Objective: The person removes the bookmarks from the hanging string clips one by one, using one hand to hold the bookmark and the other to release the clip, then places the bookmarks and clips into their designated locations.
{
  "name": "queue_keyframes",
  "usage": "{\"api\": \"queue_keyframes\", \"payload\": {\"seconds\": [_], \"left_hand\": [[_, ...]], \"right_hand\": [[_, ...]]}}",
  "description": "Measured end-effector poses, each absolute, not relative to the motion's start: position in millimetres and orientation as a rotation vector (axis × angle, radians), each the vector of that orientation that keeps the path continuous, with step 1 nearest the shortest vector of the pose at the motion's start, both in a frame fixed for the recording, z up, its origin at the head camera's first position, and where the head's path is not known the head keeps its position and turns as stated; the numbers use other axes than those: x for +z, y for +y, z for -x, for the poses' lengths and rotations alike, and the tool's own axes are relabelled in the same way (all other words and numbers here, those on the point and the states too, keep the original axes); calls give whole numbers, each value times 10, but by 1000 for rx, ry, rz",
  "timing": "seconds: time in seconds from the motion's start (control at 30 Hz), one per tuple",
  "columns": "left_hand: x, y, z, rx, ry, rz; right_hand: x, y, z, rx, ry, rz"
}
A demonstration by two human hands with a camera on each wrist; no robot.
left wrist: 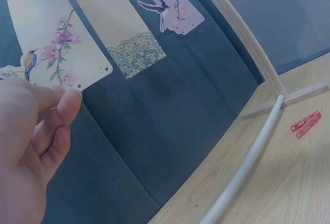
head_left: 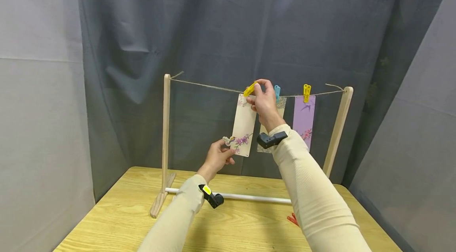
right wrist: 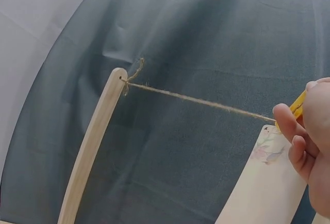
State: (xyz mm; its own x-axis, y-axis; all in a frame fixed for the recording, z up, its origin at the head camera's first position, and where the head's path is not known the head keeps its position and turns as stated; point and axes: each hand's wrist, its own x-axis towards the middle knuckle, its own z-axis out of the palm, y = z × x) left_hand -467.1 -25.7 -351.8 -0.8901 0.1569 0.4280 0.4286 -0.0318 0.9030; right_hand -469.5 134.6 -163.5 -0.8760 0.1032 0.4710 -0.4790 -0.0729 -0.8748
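Note:
A cream bookmark card [head_left: 244, 123] printed with purple blossoms and a bird hangs tilted at the string [head_left: 208, 85]. My right hand [head_left: 267, 105] pinches a yellow clothespin [head_left: 250, 89] at the card's top edge, where the string passes. The pin's tips are partly hidden by fingers in the right wrist view. Down at the card's lower left corner, my left hand [head_left: 216, 158] holds the edge between thumb and fingers, beside the bird [left wrist: 30, 63]. Just right hangs a cream card with a blue wave pattern [left wrist: 135, 54], under a blue clothespin [head_left: 277, 91].
A purple card [head_left: 304, 119] hangs farther right from another yellow clothespin [head_left: 306, 93]. Wooden posts [head_left: 166, 133] stand at both ends of the string, joined low by a white rod [head_left: 249, 197]. A red clothespin [left wrist: 306, 124] lies on the wooden table [head_left: 117, 208].

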Motion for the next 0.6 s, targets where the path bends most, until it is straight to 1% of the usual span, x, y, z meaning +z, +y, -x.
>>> {"api": "queue_keyframes", "payload": {"seconds": [0.6], "left_hand": [[-3500,-241,4665,-2020,-2038,609]], "right_hand": [[-1635,1364,4721,2209,-1635,-386]]}}
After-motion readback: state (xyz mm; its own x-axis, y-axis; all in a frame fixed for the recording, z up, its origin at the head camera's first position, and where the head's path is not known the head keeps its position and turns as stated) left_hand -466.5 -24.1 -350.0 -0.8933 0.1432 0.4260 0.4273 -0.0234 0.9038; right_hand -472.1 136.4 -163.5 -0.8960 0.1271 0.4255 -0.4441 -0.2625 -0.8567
